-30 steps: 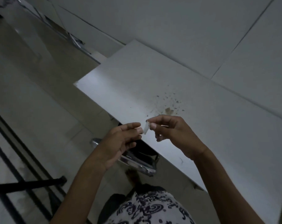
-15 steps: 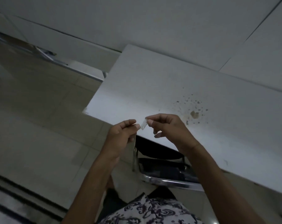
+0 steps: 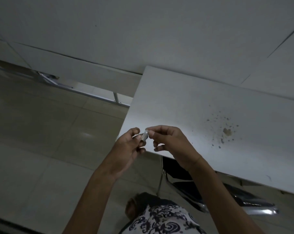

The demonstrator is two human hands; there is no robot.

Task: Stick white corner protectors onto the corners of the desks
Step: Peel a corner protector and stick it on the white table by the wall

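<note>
A small pale corner protector is held in the air between both hands, just above the near left corner of a white desk. My left hand pinches its lower end with thumb and fingertips. My right hand pinches its upper end with thumb and forefinger, its other fingers curled beneath. The desk corner itself lies hidden behind my left hand.
Dark specks and a brownish stain mark the desktop to the right. A chrome-framed black chair is tucked under the desk's near edge. More white desks stand behind. Tiled floor lies to the left.
The view has swung so the desk corner now sits directly behind my hands. Both hands keep pinching the protector, which has turned more upright between the fingers.
</note>
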